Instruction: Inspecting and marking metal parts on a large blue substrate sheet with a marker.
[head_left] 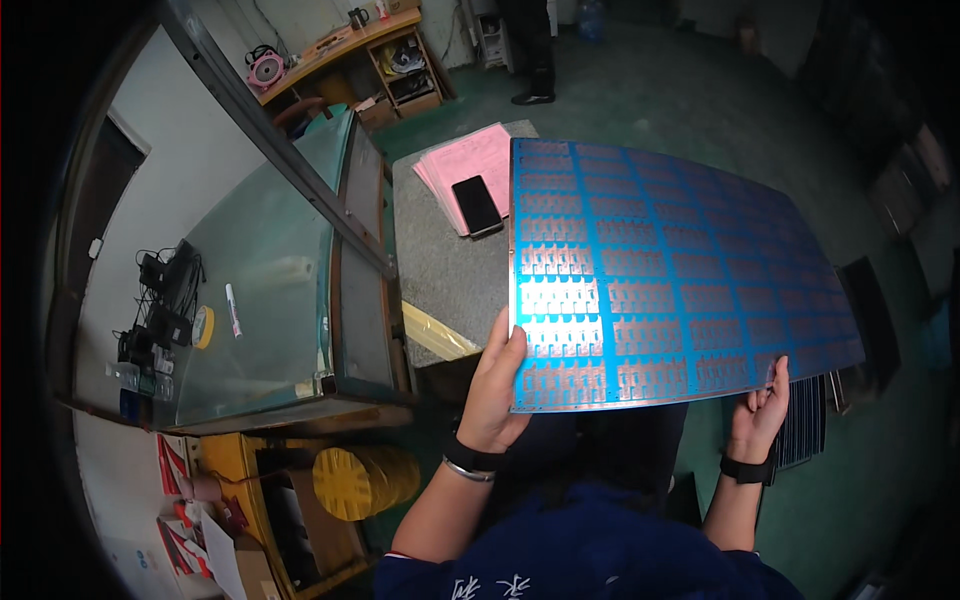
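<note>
A large blue circuit board panel (640, 280) with rows of copper-coloured patterns is held up in front of me, its near edge tilted toward my body. My left hand (495, 385) grips its left edge near the lower corner, thumb on the upper face. Along the near edge toward the right, my right hand (762, 410) holds the panel with fingers hidden partly beneath it. Light glares off the panel's left side. Beyond the left edge, a black phone (477, 206) lies on pink paper sheets (470, 165).
The papers rest on a grey-topped table (425, 265) with yellow tape (440, 333) at its corner. To the left stands a glass-topped counter (265, 290) bearing a marker (233, 310), a tape roll (203, 327) and black adapters (165, 300). Dark panels (802, 425) stand at lower right. A person (530, 50) stands behind.
</note>
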